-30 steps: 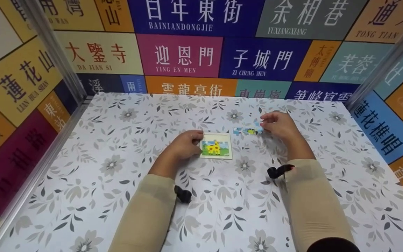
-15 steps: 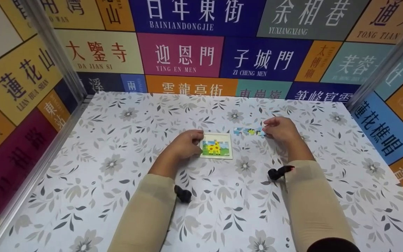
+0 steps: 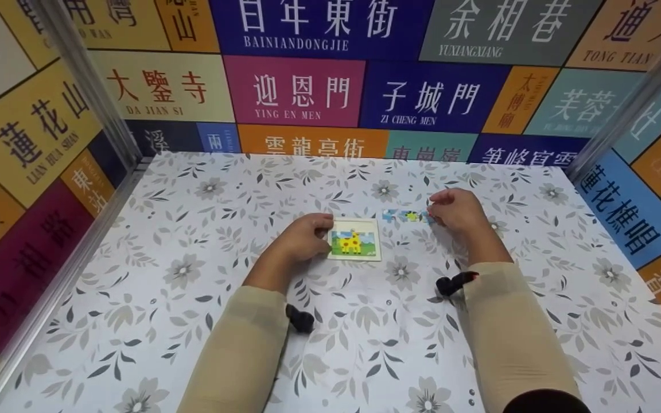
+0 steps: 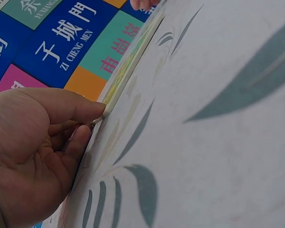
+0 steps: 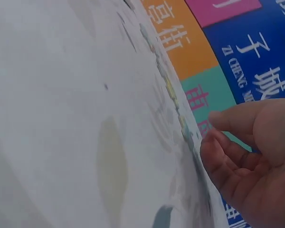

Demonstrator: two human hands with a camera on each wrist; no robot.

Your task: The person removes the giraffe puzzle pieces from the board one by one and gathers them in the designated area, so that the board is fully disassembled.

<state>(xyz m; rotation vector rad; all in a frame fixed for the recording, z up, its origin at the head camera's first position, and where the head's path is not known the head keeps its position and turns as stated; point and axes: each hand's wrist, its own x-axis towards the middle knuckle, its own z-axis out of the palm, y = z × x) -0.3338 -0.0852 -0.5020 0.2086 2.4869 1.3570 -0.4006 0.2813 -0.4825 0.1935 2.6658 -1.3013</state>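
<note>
Puzzle tray (image 3: 342, 225) lies flat on the counter (image 3: 388, 355), centre of the head frame, pale strip along its top and a giraffe picture (image 3: 352, 243) below that. Left hand (image 3: 309, 236) is at the tray's left side; left grip is clamped on that edge, thumb and finger pinching it, plain in the left wrist view. Loose puzzle pieces (image 3: 412, 216) sit in a short row just right of the tray and a bit higher in frame, blue at both ends, yellow in the middle. Right hand (image 3: 459, 211) is at the right end of that row, fingers curled, thumb and fingertip close together; can't tell if the right grip has a piece between them (the right wrist view shows the row only edge-on, sorry).

Risks, my guess: pieces look thin and lie flat, so a fingertip pressing down would probably skid one along the cloth instead of getting under it. Neighbours sit tight, maybe touching, so dragging the end piece could pull the yellow one along or turn it. A sideways push from the right could run the row into the tray's right rim. If the left hand lifts or tugs its edge, the tray could tilt, and anything loose inside might shift; can't tell whether the giraffe is pieces or print.
</note>
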